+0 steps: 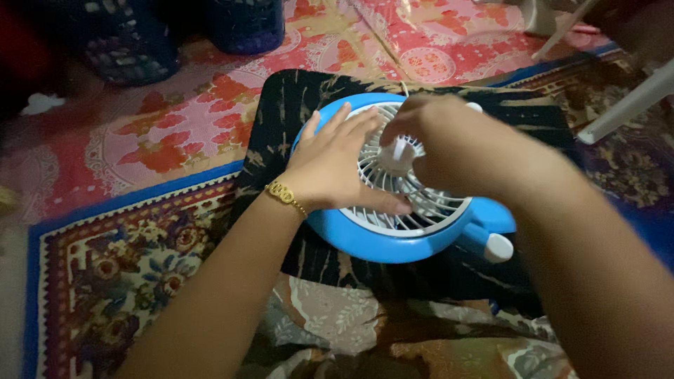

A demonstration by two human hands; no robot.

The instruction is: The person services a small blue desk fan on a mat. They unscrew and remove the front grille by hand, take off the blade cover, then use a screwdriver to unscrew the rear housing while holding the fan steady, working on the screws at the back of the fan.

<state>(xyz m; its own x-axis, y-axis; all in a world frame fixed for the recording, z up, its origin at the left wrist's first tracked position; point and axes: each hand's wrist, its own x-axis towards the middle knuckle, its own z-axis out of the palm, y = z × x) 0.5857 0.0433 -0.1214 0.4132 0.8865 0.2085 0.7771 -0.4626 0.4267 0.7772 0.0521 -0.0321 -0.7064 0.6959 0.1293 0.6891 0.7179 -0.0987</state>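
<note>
Left hand [330,165] flat, fingers spread, palm pressed on white grille [414,214] of blue fan [365,242]; grips nothing. Right hand [439,144] over grille centre, fingertips pinched narrow on small white hub piece [397,151]. Gold bracelet [284,194] on left wrist. Fan lies face up on black patterned cloth [281,119], mid-scene. Beneath, blue-bordered floral rug [112,260]; red-pink floral mat [189,126] farther. Dark baskets [133,42] far left. White bar [628,105] far right. Room dim.

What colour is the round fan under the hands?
The fan has a bright blue body with a white grille, seen best in the head view.
</note>
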